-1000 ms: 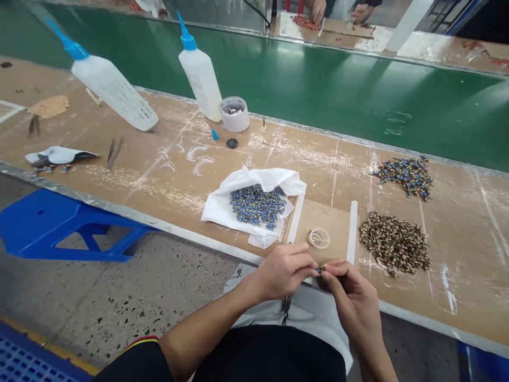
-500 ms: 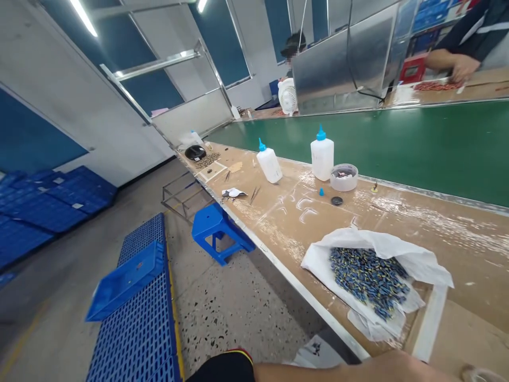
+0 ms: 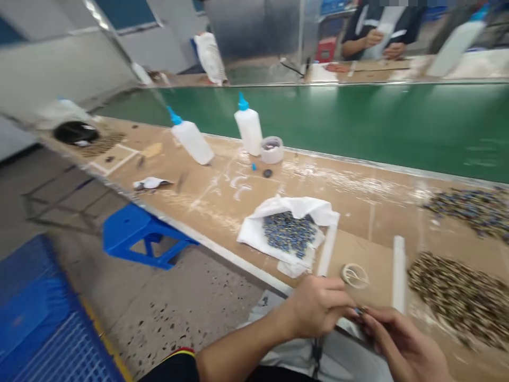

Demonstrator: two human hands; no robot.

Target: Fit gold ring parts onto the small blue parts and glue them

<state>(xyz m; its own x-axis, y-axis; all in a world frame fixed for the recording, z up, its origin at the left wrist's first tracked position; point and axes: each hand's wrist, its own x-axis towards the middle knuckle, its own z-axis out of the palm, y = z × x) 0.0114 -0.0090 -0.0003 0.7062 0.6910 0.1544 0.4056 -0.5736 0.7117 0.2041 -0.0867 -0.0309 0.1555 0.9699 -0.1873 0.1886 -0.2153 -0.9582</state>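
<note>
My left hand and my right hand meet at the table's near edge, fingertips pinched together. Between them is a small bluish piece, blurred and mostly covered by the fingers. Beyond my left hand, a white bag lies spread on the table, with a heap of small blue and yellow pieces in it. A pale ring-shaped thing rests just past my hands. To the right of my right hand lies a heap of small brownish pieces.
Two white bottles with blue nozzles stand near a tape roll. Behind runs a green belt, with a co-worker's hands beyond it. Another blue-yellow heap lies right; a blue stool stands left.
My view has swung to the right. Both hands now show, meeting at the fingertips; earlier only part of my left arm and hand was visible. The heaps at the right have come into view.
</note>
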